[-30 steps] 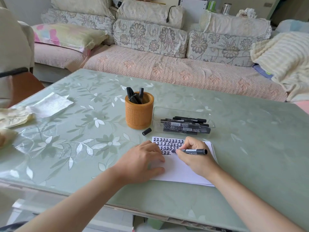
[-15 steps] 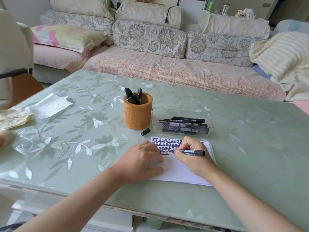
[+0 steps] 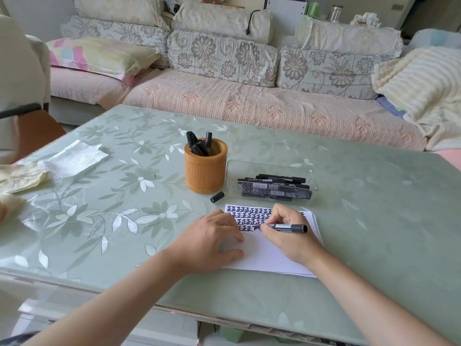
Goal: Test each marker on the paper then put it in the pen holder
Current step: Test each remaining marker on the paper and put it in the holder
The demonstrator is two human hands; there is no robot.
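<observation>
1. The right hand [image 3: 287,236] gripped a slim black marker with a printed label [image 3: 289,228]. Its tip was down on the white sheet of paper [image 3: 269,255], at the end of the lowest row of black test marks [image 3: 249,216], so this marker's test looked to be in progress.
2. The left hand [image 3: 209,243] lay on the sheet's left part with relaxed fingers, grasping nothing, and pinned the sheet to the pale green floral bench [image 3: 374,221].
3. Judged done: several black markers [image 3: 199,146] stood in the orange textured cylindrical pen holder [image 3: 205,171], and about four rows of marks filled the top of the sheet.
4. Judged left: several capped black markers [image 3: 274,187] lay in the clear plastic tray [image 3: 272,166] just right of the holder.
5. A loose black cap [image 3: 217,197] lay on the bench between holder and paper. The held marker probably needed it before going into the holder.
</observation>
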